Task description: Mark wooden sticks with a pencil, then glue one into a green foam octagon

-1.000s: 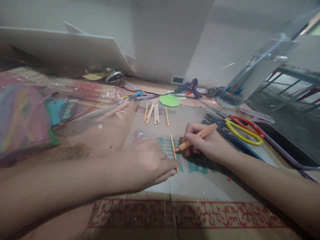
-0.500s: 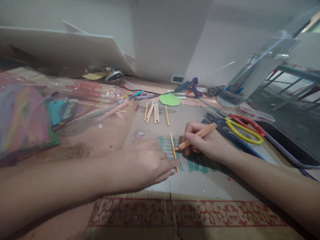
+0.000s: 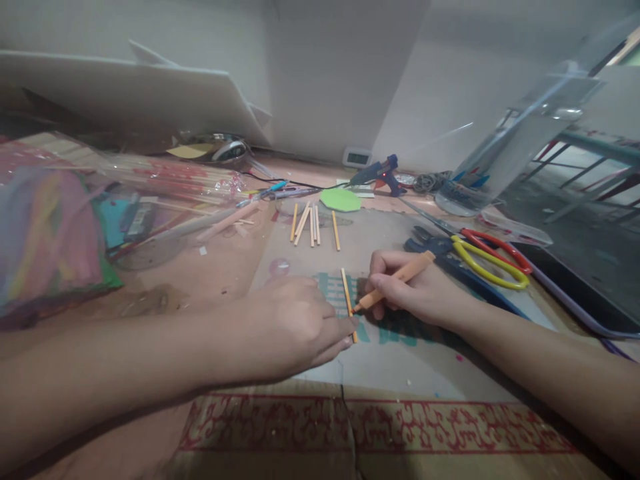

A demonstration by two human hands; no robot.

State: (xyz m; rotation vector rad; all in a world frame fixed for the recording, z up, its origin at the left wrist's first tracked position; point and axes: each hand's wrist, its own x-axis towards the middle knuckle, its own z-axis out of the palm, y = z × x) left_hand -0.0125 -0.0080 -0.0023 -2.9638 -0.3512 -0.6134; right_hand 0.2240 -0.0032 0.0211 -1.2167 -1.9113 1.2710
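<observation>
My right hand grips an orange marker, its tip touching a thin wooden stick. The stick lies lengthwise on the board, coloured orange along part of its length. Fingers of my left hand press the stick's near end down against the board. Farther back, several short sticks lie in a loose group, some orange and some pale. Behind them sits a light green octagonal piece.
Red-and-yellow-handled scissors, dark pliers and a phone lie at the right. A blue glue gun and a clear plastic container stand behind. At left are a bag of colourful strips and wrapped sticks.
The marker tip has moved slightly down the stick toward my left fingers. My left hand stays on the stick.
</observation>
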